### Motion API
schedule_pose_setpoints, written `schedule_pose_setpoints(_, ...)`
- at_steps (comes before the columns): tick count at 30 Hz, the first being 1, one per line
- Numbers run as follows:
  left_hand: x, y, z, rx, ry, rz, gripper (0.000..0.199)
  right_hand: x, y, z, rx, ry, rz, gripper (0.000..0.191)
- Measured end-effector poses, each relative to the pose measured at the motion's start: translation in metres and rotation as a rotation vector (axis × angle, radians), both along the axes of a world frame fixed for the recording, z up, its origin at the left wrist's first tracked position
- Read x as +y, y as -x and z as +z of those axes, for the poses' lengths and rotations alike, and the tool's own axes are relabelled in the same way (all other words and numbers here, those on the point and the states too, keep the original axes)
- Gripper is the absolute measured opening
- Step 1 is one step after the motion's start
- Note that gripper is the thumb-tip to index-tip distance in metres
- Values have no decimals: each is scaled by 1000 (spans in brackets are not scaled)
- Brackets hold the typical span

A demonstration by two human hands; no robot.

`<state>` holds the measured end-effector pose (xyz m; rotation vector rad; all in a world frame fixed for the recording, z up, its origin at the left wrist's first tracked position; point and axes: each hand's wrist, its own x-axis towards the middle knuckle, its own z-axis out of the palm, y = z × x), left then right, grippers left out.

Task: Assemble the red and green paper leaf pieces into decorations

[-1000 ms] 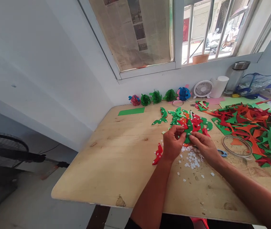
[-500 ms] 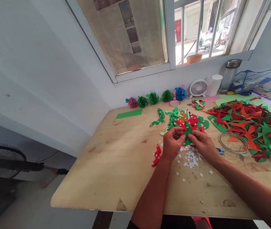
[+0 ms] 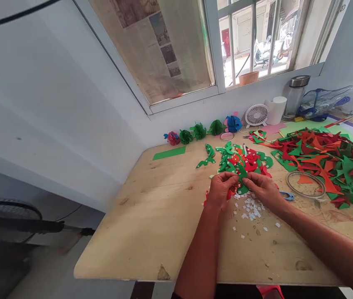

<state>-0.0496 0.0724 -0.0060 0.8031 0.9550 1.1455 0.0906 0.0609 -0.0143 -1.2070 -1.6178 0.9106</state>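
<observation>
Between my hands is a green paper cutout (image 3: 242,182), held over the wooden table (image 3: 139,224). My left hand (image 3: 221,191) is closed, pinching its left side with thumb and fingertips. From the other side my right hand (image 3: 264,192) grips the same cutout, fingers closed. Just beyond lies a heap of green, red and orange cutouts (image 3: 226,158) dotted with small white squares. Loose white paper squares (image 3: 252,211) are scattered below my hands. A red cutout (image 3: 206,197) is partly hidden behind my left hand. Scissors with a blue handle (image 3: 288,196) lie beside my right wrist.
At right are a tape roll (image 3: 306,185) and a large pile of paper scraps (image 3: 328,160). Several folded paper ornaments (image 3: 199,131) line the wall, along with a small white fan (image 3: 256,115) and a glass bottle (image 3: 296,97). A green paper strip (image 3: 169,153) lies at the back left.
The view has shifted slightly. My left hand has come lower and nearer the red cutout, now covering part of it. Both hands still hold the green cutout.
</observation>
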Motion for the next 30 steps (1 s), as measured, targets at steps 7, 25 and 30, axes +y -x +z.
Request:
schedule_pose_setpoints(7,2,3,-4,39,-24,5,29,3,-1,-6,-13,3,46,42)
schedule_pose_setpoints(25,-1,0,4,150,-317,185,18,8,-1,-23,-5,45,110,36)
schedule_pose_setpoints(30,-1,6,3,291,-456,129,13,8,-1,-20,-22,33,106,36)
